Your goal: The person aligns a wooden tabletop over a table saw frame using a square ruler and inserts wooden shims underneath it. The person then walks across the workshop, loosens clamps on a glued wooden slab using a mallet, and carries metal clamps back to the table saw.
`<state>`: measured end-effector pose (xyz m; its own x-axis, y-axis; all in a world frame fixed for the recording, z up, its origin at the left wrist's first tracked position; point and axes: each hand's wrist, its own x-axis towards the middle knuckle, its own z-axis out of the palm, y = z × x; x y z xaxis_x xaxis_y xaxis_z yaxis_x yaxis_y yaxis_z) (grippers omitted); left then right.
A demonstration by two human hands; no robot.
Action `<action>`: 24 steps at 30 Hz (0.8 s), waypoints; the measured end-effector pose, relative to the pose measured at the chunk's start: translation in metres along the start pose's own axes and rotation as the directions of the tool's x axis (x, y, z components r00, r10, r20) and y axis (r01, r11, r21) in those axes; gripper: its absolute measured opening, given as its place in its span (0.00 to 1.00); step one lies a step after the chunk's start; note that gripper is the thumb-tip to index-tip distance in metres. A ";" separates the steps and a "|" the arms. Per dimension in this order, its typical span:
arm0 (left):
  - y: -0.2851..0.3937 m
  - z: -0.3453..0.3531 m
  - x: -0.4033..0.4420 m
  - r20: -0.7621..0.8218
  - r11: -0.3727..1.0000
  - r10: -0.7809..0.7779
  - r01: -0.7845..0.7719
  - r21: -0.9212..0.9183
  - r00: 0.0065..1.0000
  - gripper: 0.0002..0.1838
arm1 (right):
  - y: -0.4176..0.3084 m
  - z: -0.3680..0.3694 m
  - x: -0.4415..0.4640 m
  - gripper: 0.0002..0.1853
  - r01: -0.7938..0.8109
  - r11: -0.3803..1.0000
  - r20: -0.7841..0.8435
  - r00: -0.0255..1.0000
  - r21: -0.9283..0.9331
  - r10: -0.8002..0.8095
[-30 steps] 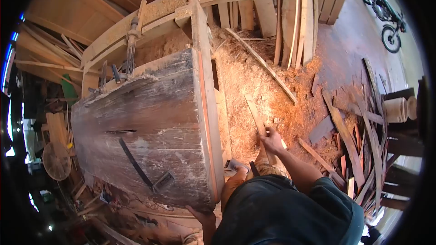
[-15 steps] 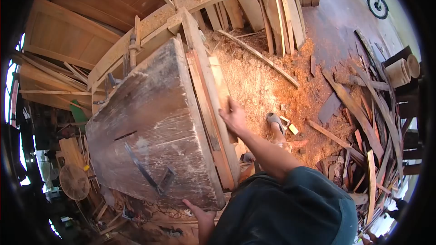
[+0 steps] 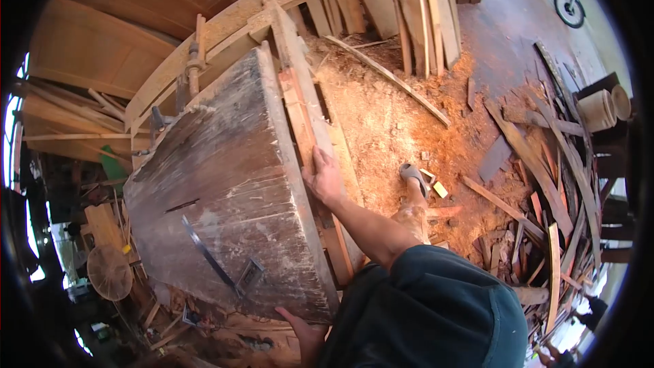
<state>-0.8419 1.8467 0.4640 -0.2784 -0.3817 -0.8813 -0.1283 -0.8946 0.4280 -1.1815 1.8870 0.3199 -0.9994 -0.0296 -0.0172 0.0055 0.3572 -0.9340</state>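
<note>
My right hand [image 3: 324,178] reaches across to the long side of the bench and is closed over a reddish wooden strip [image 3: 297,112] lying beside the bench top. A pale wooden rail [image 3: 327,138] runs along the outer side of that strip. Down at the near corner of the worn workbench [image 3: 225,184], my left hand [image 3: 304,330] rests with a finger stretched out; its other fingers are hidden. On the bench top lie a dark flat metal bar [image 3: 208,255] and a small rectangular metal-looking piece [image 3: 250,275].
Boards [image 3: 422,13] lean upright at the back. Shavings cover the floor [image 3: 381,123], with a long stick [image 3: 392,82] lying across it. Scrap wood [image 3: 538,184] is heaped at right near a bucket [image 3: 597,110]. A fan [image 3: 110,274] stands at left, a motorcycle [image 3: 567,5] far right.
My right hand has shifted left and slightly down, from the outer rail onto the reddish strip. A pale board beyond the rail shows more now. My left hand stays near the bench corner.
</note>
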 end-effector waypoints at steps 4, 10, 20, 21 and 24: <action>0.000 0.014 -0.006 -0.055 1.000 -0.010 0.010 -0.015 0.998 0.56 | 0.000 0.008 -0.002 0.40 0.001 1.000 -0.003 1.000 0.005 -0.001; -0.002 0.012 -0.002 -0.115 1.000 -0.006 0.005 -0.005 0.993 0.56 | -0.008 0.004 -0.003 0.40 -0.052 0.998 0.014 0.999 -0.017 0.053; -0.012 0.010 0.022 -0.125 0.989 0.040 -0.056 -0.135 0.991 0.55 | 0.028 -0.107 -0.017 0.31 -0.174 0.968 -0.011 0.985 -0.181 0.175; -0.010 0.016 0.022 -0.148 0.986 0.027 -0.051 -0.160 0.989 0.54 | 0.029 -0.125 -0.017 0.30 -0.167 0.963 0.004 0.985 -0.212 0.172; -0.018 0.001 0.031 -0.116 0.989 0.043 -0.059 -0.137 0.992 0.54 | 0.044 -0.161 -0.015 0.29 -0.167 0.955 0.029 0.983 -0.247 0.179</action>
<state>-0.8488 1.8513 0.4294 -0.1718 -0.4439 -0.8794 0.0201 -0.8941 0.4474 -1.1714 2.0534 0.3368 -0.9808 0.0083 -0.1946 0.1637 0.5762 -0.8007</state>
